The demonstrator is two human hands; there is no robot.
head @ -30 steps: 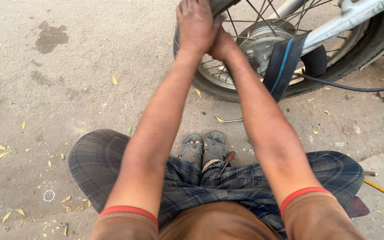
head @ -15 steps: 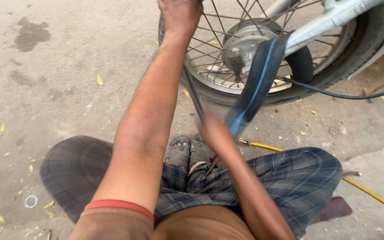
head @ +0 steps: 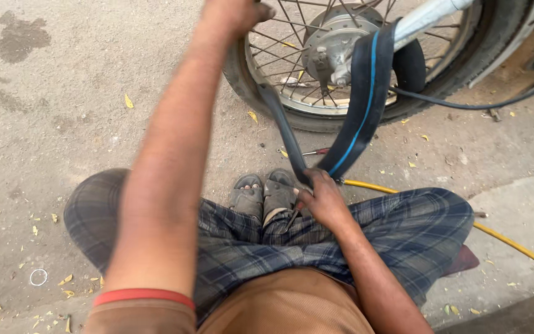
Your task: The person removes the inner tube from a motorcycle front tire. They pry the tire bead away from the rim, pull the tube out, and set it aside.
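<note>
Tube, black with a blue stripe, droops from the wheel into the right hand, whose grip closes on its lower bend; the left hand clutches the tyre's top.

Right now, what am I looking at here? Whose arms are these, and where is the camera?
The camera sits on a person's head and looks down, so both arms are their own. They squat on dusty ground in checked trousers and sandals. The left hand reaches up to a spoked motorcycle wheel. The right hand has its grip closed on a black rubber inner tube with a blue stripe, which loops out from the wheel. A yellow hose and a small screwdriver lie on the ground nearby.
</note>
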